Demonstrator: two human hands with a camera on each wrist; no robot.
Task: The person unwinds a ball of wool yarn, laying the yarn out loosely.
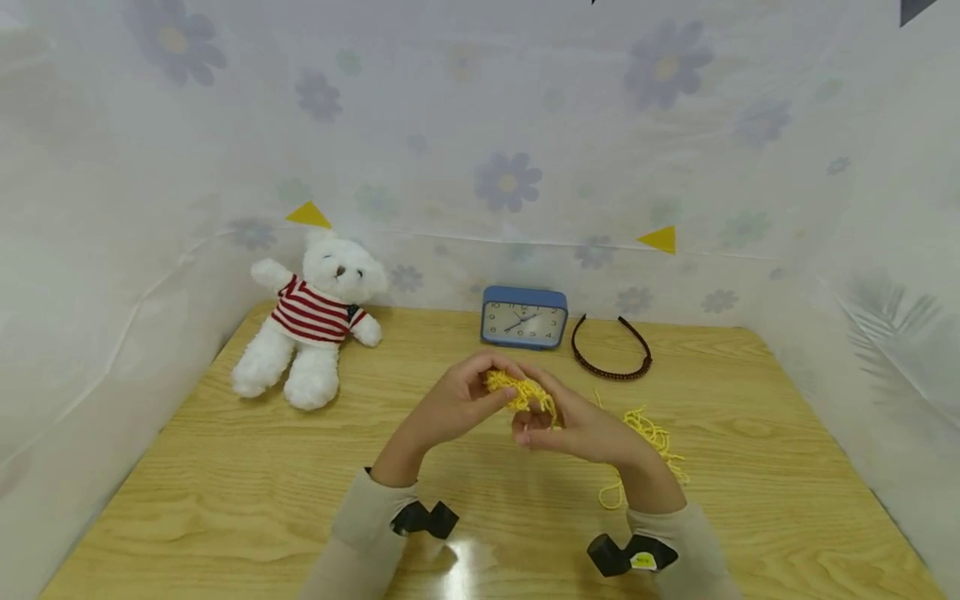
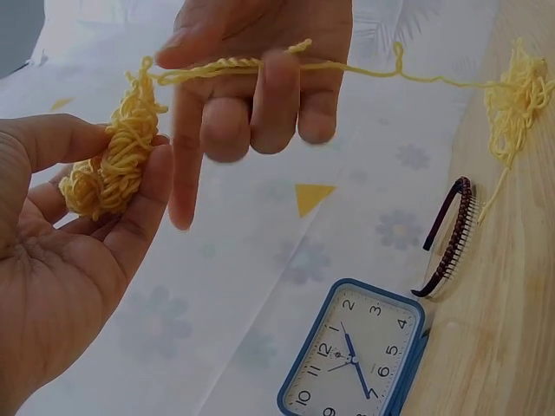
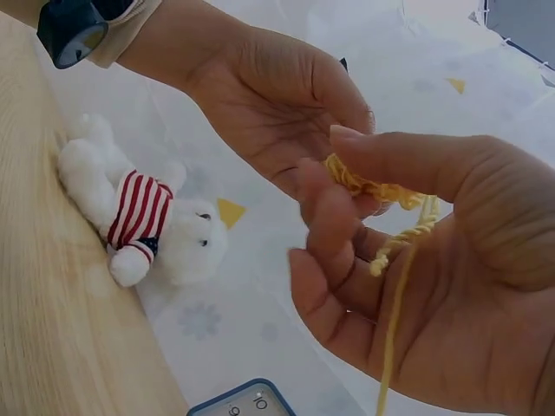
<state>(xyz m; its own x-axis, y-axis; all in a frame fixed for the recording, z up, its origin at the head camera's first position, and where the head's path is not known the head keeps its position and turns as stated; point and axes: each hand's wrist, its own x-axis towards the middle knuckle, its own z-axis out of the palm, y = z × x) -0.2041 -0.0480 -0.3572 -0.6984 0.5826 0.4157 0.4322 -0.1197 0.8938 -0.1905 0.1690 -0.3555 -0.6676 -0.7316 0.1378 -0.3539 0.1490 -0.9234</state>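
The yellow yarn bundle (image 2: 121, 169) is raised above the table (image 1: 285, 492), pinched between thumb and fingers of the left hand (image 1: 459, 398). Beside it, the right hand (image 1: 588, 425) extends its index finger, others curled about a strand (image 2: 360, 68) leading to the loose pile (image 2: 516, 97).

- Yarn wad (image 2: 121, 169): yellow, looped, gripped by left hand (image 1: 453, 404)
- Strand (image 2: 347, 68): running from wad across right hand (image 1: 588, 429) to pile (image 2: 513, 104)
- Pile: loose, tangled, on table (image 1: 255, 500)
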